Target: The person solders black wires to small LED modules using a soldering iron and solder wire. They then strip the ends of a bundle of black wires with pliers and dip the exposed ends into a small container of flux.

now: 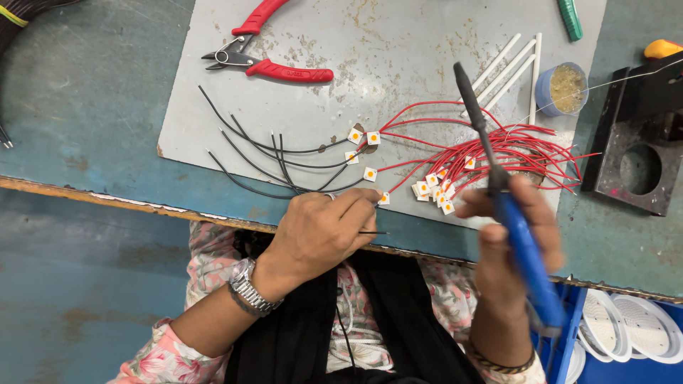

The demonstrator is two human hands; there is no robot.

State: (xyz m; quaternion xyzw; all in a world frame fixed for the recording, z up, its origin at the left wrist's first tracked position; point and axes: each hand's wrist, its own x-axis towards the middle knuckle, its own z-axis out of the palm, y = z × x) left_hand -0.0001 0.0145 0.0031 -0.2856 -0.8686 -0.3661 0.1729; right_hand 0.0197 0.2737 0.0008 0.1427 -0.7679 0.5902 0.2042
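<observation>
Left hand (316, 238) fingers pinch a black wire (373, 232); soldering iron (498, 192), gripped by right hand (509, 242), lies at 3 o'clock, tip toward 12.

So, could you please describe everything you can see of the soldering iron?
The soldering iron has a blue plastic-looking handle and a long dark metal shaft ending in a narrow tip. The right hand grips the handle, holding it tilted, tip pointing away over the grey mat, above the red wires. The tip touches nothing visible.
</observation>
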